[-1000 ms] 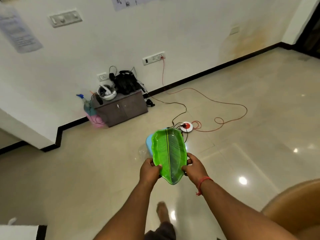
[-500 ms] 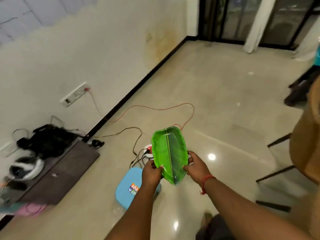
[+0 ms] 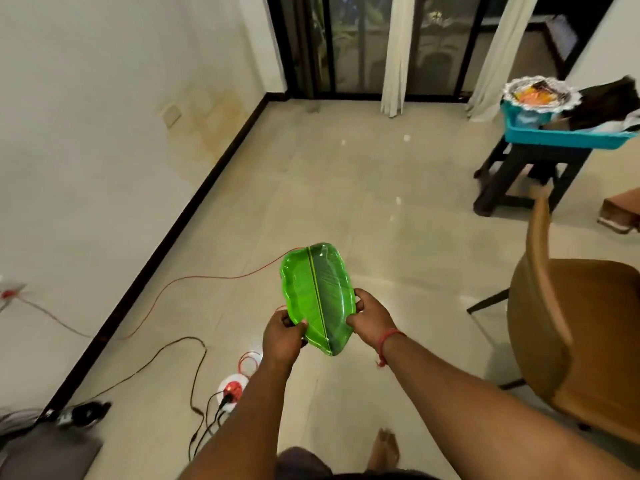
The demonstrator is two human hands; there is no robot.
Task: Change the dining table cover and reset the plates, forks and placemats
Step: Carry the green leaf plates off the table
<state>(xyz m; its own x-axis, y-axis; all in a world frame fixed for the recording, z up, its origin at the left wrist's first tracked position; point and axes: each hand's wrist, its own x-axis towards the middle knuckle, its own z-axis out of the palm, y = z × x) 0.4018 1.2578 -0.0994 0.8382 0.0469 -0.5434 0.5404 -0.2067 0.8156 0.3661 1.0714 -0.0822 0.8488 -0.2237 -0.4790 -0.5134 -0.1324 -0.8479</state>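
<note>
1. A green leaf-shaped plate [image 3: 317,297] is carried in mid-air at the centre of the frame, above the tiled floor [image 3: 381,188], its long axis pointing away from the person.
2. The plate's left rim is pinched by the left hand [image 3: 282,337], thumb on top and fingers curled beneath; the right rim is gripped the same way by the right hand [image 3: 370,315], at whose wrist a red thread is seen.
3. The step in hand is judged to be the carrying of a plate, either off the table for the cover change or back to it for resetting; which of the two cannot be told, since no dining table is seen.
4. A brown chair [image 3: 571,334] is seen at the right edge, and a dark stool [image 3: 526,174] bearing a teal tray [image 3: 561,136] of items at the upper right.
5. An orange cable [image 3: 194,278] and an extension socket [image 3: 231,389] lie on the floor at the lower left.
6. The next move is judged to call for the plate to be kept level in both hands and set down flat on a free surface, with the cables avoided underfoot.
</note>
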